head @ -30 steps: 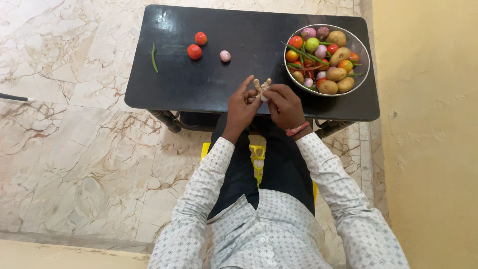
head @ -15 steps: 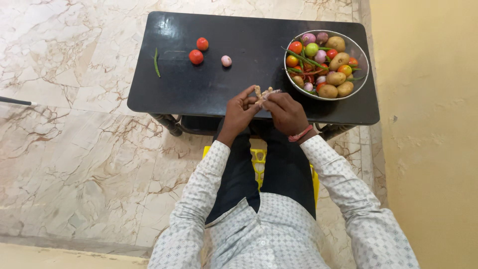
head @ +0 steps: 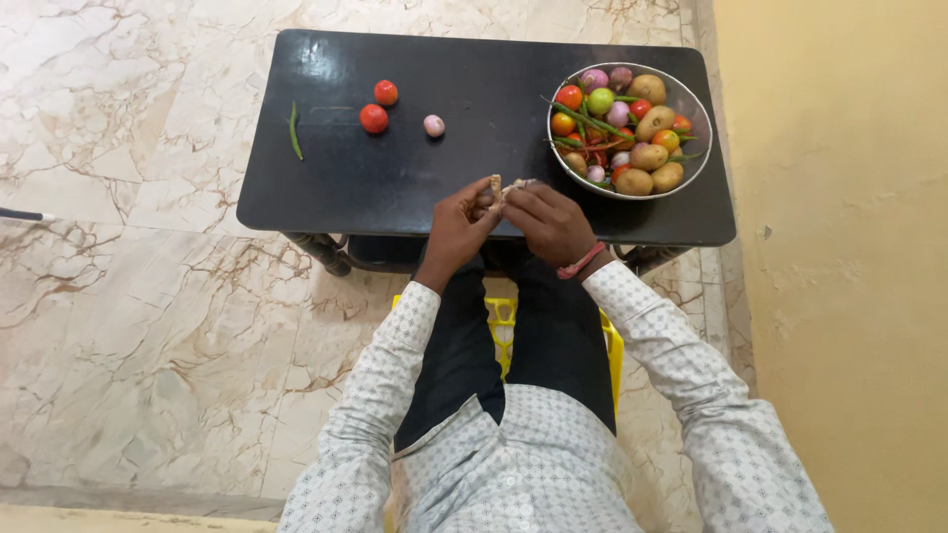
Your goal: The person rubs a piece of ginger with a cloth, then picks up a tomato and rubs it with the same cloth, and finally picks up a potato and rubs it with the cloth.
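One black table stands on the marble floor, and the person sits at its 6 o'clock edge on one yellow stool. One steel bowl sits at the table's 3 o'clock end, piled with mixed produce: about five brown potatoes, several small tomatoes and pinkish onions, one green round fruit, a few long green chillies; the pile overlaps, so an exact count cannot be made. Both hands meet just inside the 6 o'clock edge. The left hand has its fingers closed around the 9 o'clock side of one knobbly piece of ginger; the right hand, with a pink band at the wrist, pinches the same piece from 3 o'clock. The ginger is held between the fingertips, just above the tabletop, near the bowl's 8 o'clock rim. Judgement: the step in hand looks like breaking or picking at the ginger; the next move would call for a firm opposed twist with a steady grip on both ends. Loose on the table toward 11 o'clock: two red tomatoes, close together; one small pink onion just beside them at 3 o'clock; one green chilli, apart at 9 o'clock.
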